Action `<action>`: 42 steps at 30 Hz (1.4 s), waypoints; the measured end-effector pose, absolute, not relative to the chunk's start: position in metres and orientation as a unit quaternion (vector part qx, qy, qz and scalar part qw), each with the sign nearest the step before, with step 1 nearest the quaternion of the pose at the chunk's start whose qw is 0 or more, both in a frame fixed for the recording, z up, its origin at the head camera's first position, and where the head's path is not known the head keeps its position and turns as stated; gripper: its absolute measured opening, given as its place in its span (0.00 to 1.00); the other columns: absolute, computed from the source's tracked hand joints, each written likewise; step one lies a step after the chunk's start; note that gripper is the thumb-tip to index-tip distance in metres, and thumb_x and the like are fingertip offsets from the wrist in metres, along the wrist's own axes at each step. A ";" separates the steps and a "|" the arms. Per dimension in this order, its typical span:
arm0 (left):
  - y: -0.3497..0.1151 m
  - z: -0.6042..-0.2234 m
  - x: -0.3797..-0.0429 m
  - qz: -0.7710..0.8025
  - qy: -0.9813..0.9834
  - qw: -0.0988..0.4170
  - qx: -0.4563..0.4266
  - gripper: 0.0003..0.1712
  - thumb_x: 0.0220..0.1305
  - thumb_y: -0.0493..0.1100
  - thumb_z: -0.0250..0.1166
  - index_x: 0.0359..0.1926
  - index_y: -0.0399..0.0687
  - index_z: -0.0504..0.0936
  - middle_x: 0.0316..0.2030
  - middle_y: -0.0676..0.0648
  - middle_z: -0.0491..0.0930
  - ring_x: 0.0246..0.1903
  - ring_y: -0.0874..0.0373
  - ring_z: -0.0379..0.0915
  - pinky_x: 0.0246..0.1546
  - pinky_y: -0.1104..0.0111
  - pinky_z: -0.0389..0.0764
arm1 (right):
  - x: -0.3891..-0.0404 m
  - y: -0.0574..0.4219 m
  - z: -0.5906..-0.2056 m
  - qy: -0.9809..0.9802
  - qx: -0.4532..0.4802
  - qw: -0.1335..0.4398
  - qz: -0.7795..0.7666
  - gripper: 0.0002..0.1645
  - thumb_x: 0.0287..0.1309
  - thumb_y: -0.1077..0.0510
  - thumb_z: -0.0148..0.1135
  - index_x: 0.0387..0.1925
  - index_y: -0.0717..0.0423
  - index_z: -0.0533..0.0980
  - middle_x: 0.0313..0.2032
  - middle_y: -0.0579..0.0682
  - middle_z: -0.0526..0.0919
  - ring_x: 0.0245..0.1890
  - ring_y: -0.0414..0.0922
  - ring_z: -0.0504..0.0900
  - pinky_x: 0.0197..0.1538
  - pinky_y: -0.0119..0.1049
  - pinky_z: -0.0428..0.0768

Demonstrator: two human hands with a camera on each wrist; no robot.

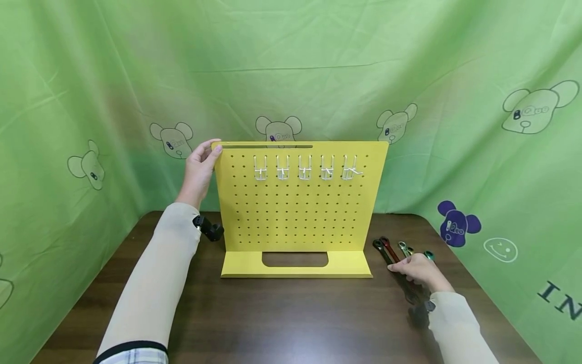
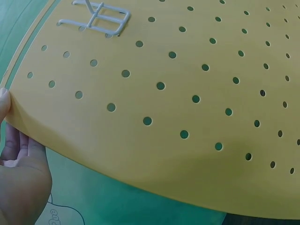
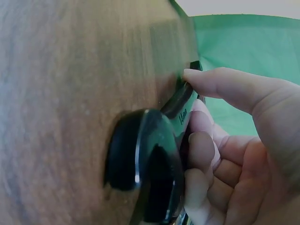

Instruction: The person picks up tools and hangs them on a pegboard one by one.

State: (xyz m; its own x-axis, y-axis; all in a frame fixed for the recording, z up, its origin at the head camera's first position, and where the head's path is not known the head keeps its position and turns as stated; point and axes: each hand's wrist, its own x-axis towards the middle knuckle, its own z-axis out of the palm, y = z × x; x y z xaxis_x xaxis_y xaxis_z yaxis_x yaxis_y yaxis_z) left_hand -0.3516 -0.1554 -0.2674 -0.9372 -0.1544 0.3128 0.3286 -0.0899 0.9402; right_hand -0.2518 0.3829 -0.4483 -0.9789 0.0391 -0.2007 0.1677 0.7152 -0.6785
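The pegboard point(image 1: 291, 190) stands on the table point(image 1: 282, 318), before the curtain point(image 1: 291, 50). Five hooks point(image 1: 305, 171) sit in one row on its upper part. The wrenches point(image 1: 385, 253) lie on the same table, at the pegboard's right.

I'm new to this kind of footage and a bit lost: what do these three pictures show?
There is no machine here, just a person working bare-handed. The wide picture comes from a camera worn on the head; the two close ones come from wrist cameras, one per arm. On the brown wooden table stands a yellow pegboard with five white wire hooks; the left hand holds its upper left corner. The right hand pinches a black combination wrench. Beside that lie a red wrench and other wrenches, partly hidden.
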 end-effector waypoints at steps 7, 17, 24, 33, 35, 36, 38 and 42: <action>-0.157 -0.267 -0.353 -0.731 -0.659 0.167 -0.066 0.24 0.71 0.48 0.64 0.64 0.46 0.77 0.48 0.49 0.77 0.43 0.60 0.74 0.46 0.72 0.78 | -0.252 0.385 -0.449 0.917 0.052 0.090 -0.386 0.16 0.60 0.50 0.69 0.25 0.59 0.81 0.14 0.40 0.66 0.18 0.39 0.65 0.21 0.32 0.66; -0.156 -0.266 -0.352 -0.729 -0.661 0.160 -0.071 0.25 0.72 0.48 0.63 0.65 0.45 0.75 0.52 0.47 0.76 0.46 0.58 0.75 0.56 0.62 0.76 | -0.244 0.381 -0.441 0.908 0.049 0.084 -0.408 0.15 0.65 0.55 0.66 0.37 0.68 0.81 0.21 0.45 0.72 0.23 0.42 0.69 0.23 0.33 0.68; -0.157 -0.266 -0.352 -0.731 -0.659 0.162 -0.070 0.26 0.71 0.48 0.63 0.65 0.43 0.75 0.52 0.47 0.77 0.46 0.59 0.75 0.54 0.64 0.76 | -0.243 0.378 -0.436 0.905 0.019 0.091 -0.415 0.14 0.68 0.58 0.61 0.38 0.69 0.78 0.21 0.44 0.70 0.21 0.40 0.68 0.21 0.31 0.68; -0.156 -0.268 -0.352 -0.734 -0.655 0.165 -0.071 0.21 0.71 0.47 0.64 0.62 0.49 0.79 0.50 0.48 0.77 0.45 0.59 0.75 0.48 0.71 0.78 | -0.238 0.371 -0.426 0.884 -0.005 0.103 -0.456 0.14 0.71 0.58 0.57 0.43 0.69 0.72 0.21 0.45 0.66 0.19 0.39 0.66 0.21 0.31 0.71; -0.156 -0.268 -0.351 -0.735 -0.654 0.165 -0.069 0.20 0.71 0.47 0.64 0.61 0.49 0.79 0.49 0.48 0.77 0.44 0.59 0.75 0.47 0.72 0.78 | -0.236 0.369 -0.423 0.884 -0.010 0.106 -0.455 0.15 0.72 0.57 0.57 0.45 0.69 0.71 0.22 0.45 0.66 0.20 0.40 0.66 0.22 0.32 0.72; -0.156 -0.267 -0.351 -0.735 -0.653 0.166 -0.069 0.20 0.71 0.47 0.64 0.61 0.49 0.79 0.49 0.48 0.78 0.44 0.59 0.75 0.47 0.72 0.78 | -0.235 0.368 -0.421 0.884 -0.008 0.107 -0.454 0.15 0.72 0.56 0.57 0.46 0.68 0.71 0.22 0.46 0.66 0.20 0.40 0.66 0.22 0.32 0.72; -0.157 -0.267 -0.351 -0.734 -0.655 0.166 -0.067 0.20 0.71 0.47 0.64 0.61 0.50 0.79 0.50 0.48 0.77 0.45 0.59 0.75 0.48 0.72 0.78 | -0.234 0.367 -0.417 0.881 -0.012 0.108 -0.461 0.16 0.73 0.56 0.56 0.47 0.68 0.70 0.22 0.46 0.65 0.19 0.40 0.65 0.22 0.32 0.71; -0.157 -0.266 -0.351 -0.732 -0.658 0.165 -0.065 0.21 0.71 0.47 0.64 0.62 0.49 0.79 0.52 0.47 0.77 0.46 0.58 0.75 0.49 0.70 0.78 | -0.232 0.365 -0.410 0.872 -0.021 0.105 -0.478 0.16 0.73 0.56 0.57 0.48 0.67 0.69 0.22 0.46 0.65 0.18 0.39 0.63 0.21 0.32 0.68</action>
